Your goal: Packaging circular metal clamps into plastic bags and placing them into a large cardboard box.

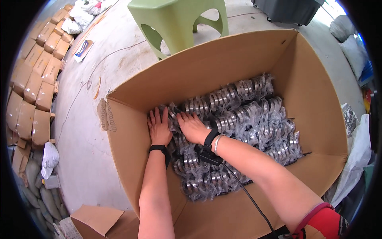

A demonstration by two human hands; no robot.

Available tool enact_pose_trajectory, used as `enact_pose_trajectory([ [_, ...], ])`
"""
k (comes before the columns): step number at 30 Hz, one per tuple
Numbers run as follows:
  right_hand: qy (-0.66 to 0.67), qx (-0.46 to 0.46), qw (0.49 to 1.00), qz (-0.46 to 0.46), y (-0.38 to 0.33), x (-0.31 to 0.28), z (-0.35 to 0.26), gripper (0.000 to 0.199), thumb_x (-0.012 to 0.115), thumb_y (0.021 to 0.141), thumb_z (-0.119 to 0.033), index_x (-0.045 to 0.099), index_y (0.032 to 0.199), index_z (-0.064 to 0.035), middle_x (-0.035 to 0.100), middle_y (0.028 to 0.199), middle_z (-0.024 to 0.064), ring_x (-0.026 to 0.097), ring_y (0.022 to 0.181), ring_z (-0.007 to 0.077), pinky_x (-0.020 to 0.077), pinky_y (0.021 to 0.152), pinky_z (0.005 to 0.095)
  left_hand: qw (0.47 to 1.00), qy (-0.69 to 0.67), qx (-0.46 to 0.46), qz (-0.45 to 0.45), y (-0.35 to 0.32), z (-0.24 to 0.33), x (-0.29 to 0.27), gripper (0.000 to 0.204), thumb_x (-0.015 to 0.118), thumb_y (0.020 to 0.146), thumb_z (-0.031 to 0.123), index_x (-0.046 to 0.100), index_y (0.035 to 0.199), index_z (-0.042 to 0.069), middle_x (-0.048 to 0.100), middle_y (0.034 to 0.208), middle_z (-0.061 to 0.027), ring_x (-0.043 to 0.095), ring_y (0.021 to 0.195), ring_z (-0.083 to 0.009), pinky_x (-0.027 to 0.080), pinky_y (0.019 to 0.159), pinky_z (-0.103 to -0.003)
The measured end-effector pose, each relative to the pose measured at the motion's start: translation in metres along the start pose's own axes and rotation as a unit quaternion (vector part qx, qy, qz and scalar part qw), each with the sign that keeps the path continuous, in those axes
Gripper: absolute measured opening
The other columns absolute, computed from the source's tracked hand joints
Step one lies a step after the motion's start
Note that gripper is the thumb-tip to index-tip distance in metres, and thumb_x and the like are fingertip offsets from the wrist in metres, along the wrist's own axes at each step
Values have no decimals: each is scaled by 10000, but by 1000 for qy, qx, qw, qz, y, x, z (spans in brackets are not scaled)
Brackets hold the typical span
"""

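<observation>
1. Both forearms are reaching down from the lower edge into one big cardboard box (318, 131).
2. I'm pressing my left hand (159, 128) and right hand (193, 126), fingers spread flat, holding nothing, on bagged metal rings (238, 119) at centre frame.
3. Rings are covering the whole bottom, too many to count; stacking looks far from done.
4. One green stool (179, 18) is standing beyond.

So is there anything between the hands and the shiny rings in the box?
Only thin clear plastic. Both the left hand and right hand lie flat on the bagged metal rings inside the cardboard box. Nothing else visible is between them.
</observation>
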State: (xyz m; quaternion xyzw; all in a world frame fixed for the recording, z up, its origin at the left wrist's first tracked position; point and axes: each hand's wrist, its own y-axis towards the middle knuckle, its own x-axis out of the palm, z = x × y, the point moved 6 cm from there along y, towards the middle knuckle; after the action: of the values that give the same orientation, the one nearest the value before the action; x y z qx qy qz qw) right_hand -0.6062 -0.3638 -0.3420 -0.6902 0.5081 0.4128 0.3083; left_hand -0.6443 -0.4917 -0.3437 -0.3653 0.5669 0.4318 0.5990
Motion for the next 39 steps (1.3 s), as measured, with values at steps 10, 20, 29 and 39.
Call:
enact_pose_trajectory([
  [10, 25, -28, 985, -171, -44, -27, 19, 588, 517, 752, 43, 427, 1330, -23, 514, 1237, 207, 511, 1156, 347, 387, 972, 460, 999, 9, -35, -8, -2, -2, 3, 852, 654, 679, 29, 298, 1440, 169, 295, 1452, -170, 238, 1350, -428, 256, 1061, -591],
  [20, 70, -46, 987, -139, -53, -34, 33, 385, 527, 793, 15, 505, 1176, -14, 585, 1077, 199, 550, 1079, 361, 438, 899, 479, 995, 33, -50, 82, 7, 5, 3, 816, 644, 692, 49, 298, 1428, 117, 336, 1415, -186, 279, 1324, -422, 226, 1083, -559],
  [29, 66, -53, 989, -124, -85, -102, 28, 438, 495, 763, 71, 492, 1197, 16, 577, 1098, 202, 558, 1042, 371, 454, 889, 436, 995, 29, -79, 58, -22, 4, -15, 833, 625, 668, 12, 302, 1430, 113, 300, 1450, -196, 266, 1336, -430, 222, 1087, -555],
  [39, 341, -42, 933, 104, -142, -269, -55, 270, 553, 647, -68, 645, 882, 25, 636, 839, 237, 613, 811, 395, 493, 706, 441, 966, -159, -37, 200, -3, 65, -114, 543, 658, 722, 68, 526, 1242, -18, 566, 1225, -192, 525, 1134, -347, 400, 988, -431],
])
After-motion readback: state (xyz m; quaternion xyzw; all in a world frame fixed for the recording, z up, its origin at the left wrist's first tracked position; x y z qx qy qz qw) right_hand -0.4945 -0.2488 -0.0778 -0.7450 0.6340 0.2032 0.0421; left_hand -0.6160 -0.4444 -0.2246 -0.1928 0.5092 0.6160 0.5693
